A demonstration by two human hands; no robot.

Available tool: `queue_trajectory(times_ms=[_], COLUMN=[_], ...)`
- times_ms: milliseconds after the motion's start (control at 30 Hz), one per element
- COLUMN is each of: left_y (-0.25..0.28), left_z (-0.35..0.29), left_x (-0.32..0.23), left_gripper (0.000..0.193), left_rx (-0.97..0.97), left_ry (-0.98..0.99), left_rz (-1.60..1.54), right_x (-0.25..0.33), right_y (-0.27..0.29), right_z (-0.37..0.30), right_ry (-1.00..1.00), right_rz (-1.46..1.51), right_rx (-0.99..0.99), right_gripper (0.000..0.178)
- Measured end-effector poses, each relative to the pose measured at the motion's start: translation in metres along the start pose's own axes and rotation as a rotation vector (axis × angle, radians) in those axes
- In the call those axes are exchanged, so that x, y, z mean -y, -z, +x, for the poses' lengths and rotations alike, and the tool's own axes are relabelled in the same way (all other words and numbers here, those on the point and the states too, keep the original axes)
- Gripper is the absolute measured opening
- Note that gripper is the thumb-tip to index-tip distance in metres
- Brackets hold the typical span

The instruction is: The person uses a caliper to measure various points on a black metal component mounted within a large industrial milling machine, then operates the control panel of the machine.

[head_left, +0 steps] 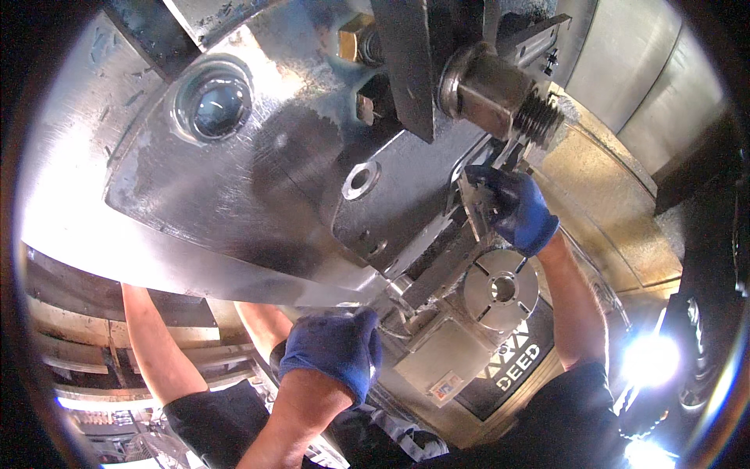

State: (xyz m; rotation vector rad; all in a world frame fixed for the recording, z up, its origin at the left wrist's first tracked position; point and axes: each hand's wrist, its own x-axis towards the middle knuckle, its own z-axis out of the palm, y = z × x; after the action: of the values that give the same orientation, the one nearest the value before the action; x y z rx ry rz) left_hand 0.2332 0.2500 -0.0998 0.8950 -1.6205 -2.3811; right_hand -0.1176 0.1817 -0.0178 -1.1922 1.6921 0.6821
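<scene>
1. While our blue-gloved right hand (509, 207) pinches a thin metal plate (473, 209) below the big nut (488, 92), our left hand (330, 353) sits curled under the steel slab (195, 258); we cannot tell whether it grips anything.
2. Just below the plate, we see a slotted disc (480, 291).
3. To our left, another person's forearm (160, 344) goes behind the slab.

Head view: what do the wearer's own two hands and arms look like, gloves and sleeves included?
The left hand wears a blue glove; the right hand wears a blue glove with darker fingers. The left forearm and right forearm are bare. A black sleeve covers the upper right arm; no left sleeve can be made out.
</scene>
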Motion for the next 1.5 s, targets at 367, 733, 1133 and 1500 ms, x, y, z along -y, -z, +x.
queue_trajectory(times_ms=[367, 733, 1133, 1500], left_y=[-0.007, -0.015, -0.02, -0.018], left_z=[-0.005, -0.011, -0.016, -0.012], left_x=[0.005, 0.014, 0.021, 0.016], left_gripper=[0.011, 0.008, 0.01, 0.016], left_rx=[0.1, 0.137, 0.082, 0.114], left_ry=[0.044, 0.033, -0.035, 0.021], left_rz=[0.015, 0.01, 0.075, -0.03], right_x=[0.004, 0.0, 0.022, 0.066], right_y=[-0.019, -0.034, -0.083, -0.148], right_z=[0.001, -0.004, -0.03, -0.106], right_ry=[0.047, 0.016, -0.108, -0.283], right_rz=[0.157, 0.501, 0.663, 0.566], right_rx=[-0.173, -0.273, -0.901, -0.593], right_gripper=[0.053, 0.055, 0.041, 0.044])
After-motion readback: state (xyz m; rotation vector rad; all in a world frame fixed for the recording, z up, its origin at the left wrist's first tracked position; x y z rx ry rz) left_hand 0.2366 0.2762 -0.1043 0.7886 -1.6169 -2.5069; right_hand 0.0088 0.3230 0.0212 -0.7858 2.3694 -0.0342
